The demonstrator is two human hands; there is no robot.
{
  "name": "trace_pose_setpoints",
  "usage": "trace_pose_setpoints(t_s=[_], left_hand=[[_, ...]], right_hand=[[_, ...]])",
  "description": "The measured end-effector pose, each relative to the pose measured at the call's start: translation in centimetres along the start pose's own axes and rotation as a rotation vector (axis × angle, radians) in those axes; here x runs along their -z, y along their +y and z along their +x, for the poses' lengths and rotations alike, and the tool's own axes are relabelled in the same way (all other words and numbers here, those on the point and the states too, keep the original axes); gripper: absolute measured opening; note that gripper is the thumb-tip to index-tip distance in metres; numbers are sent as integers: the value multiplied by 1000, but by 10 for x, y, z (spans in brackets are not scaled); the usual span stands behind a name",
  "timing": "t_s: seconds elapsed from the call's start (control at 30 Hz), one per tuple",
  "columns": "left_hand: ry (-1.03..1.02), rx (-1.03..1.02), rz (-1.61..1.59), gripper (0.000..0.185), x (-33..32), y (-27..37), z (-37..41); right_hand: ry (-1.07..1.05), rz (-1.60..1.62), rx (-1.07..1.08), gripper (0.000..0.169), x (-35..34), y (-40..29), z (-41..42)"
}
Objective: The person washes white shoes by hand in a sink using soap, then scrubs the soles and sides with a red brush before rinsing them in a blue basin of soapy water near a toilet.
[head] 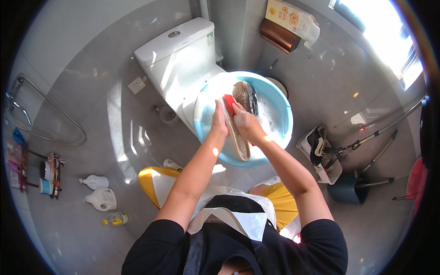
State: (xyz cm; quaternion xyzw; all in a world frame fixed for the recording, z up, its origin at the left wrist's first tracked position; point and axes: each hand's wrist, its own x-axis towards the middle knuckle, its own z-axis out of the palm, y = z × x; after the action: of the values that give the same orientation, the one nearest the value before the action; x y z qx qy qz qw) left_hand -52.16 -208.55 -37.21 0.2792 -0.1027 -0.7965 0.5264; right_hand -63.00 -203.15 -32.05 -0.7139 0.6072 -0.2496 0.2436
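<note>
My left hand [219, 119] grips one edge of a shoe, whose long pale sole [242, 147] is turned up over a light-blue plastic basin [288, 118]. In my right hand [246, 123] is a red scrubbing brush [229, 103], resting against that sole. Soap foam clings to my right hand. Beyond my hands, a second, dark shoe [242, 95] lies sole up in the basin, with a brown, foamy sole. White suds cover much of the water. The underside of the brush is hidden.
A white toilet [178, 51] stands behind the basin at the left. To the right are a white mop bucket [330, 172] with a black-and-white shoe [318, 147] on it, and a dark dustpan bin [347, 189]. White bottles [103, 199] stand at the left.
</note>
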Motion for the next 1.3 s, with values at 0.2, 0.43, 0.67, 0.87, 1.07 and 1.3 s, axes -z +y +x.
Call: trace_pose_setpoints(t_s=[0.2,0.43,0.67,0.87,1.07,1.3], left_hand=[[25,87,-45,75,6,5,0],[3,11,-66,64,-21,16,-27],[-73,-87,-30,55,-13,6,-13],[-41,-65,-101,53,-9,17,-13],[51,-90,-65,52,6,18,-3],[6,-60,-95,54,-1,17,-7]], right_hand=[[-156,-28,-87,51,20,-31,-31],[-114,-61,-28,53,19,-35,-44],[24,-176,-92,45,-2,-26,12],[22,-23,-69,47,-10,-8,36],[-117,-15,-71,49,7,-23,-25],[-65,26,-7,49,4,-21,-57]])
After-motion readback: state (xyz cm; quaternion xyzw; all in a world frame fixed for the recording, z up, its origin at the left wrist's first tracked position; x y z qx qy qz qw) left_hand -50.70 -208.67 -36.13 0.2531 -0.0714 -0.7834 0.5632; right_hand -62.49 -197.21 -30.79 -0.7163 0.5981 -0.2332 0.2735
